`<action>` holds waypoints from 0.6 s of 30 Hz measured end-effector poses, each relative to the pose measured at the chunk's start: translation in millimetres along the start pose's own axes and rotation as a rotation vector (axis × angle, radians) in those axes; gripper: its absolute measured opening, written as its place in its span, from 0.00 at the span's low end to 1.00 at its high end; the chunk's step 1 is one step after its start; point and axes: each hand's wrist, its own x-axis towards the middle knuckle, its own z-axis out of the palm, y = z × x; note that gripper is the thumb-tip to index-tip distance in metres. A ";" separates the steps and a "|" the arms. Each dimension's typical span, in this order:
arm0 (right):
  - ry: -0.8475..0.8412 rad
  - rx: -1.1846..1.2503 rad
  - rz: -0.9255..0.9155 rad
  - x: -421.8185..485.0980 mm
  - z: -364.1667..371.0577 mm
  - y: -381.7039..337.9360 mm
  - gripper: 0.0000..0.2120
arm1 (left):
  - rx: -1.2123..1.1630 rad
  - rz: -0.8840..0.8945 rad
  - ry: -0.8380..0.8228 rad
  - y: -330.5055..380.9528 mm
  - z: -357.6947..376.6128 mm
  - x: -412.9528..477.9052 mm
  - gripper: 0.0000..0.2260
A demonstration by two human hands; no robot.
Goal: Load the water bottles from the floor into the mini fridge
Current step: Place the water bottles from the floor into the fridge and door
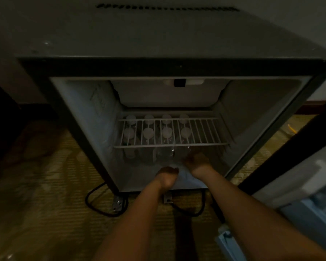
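Note:
The mini fridge [87, 102] stands open in front of me, dim inside. Several clear water bottles with white caps [149, 134] stand upright in rows on its floor, under a white wire shelf [205, 132]. My right hand [197, 161] reaches in at the front right of the bottles and touches the nearest one [184, 149]; its fingers are hidden, so the grip is unclear. My left hand [167, 176] hovers at the fridge's front edge with fingers curled and nothing visible in it.
The fridge door [309, 181] swings open at the right, close to my right forearm. A black power cord [94, 204] loops on the patterned carpet below the fridge. A small freezer compartment [169, 95] sits at the top inside.

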 end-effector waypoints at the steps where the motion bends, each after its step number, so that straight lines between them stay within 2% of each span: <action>1: -0.019 -0.026 -0.003 -10.4 -2.9 -3.3 0.18 | 0.043 -0.007 -0.012 0.3 -5.2 -11.6 0.19; 5: -0.076 -0.051 -0.036 -38.8 -16.8 -12.1 0.15 | 0.211 0.016 -0.063 4.5 -22.6 -41.9 0.20; 7: -0.129 -0.080 -0.056 -59.5 -28.8 -24.4 0.14 | 0.401 0.031 -0.073 12.0 -35.5 -66.1 0.20; 11: -0.208 -0.280 -0.183 -104.1 -53.7 -67.7 0.13 | 0.699 0.031 -0.052 33.6 -71.2 -115.3 0.21; 14: -0.151 -0.489 -0.295 -140.6 -67.9 -107.1 0.15 | 0.784 0.062 0.041 44.3 -103.1 -156.7 0.20; 18: -0.110 -0.617 -0.443 -194.9 -72.9 -160.1 0.16 | 0.804 0.073 0.125 45.2 -146.5 -217.6 0.18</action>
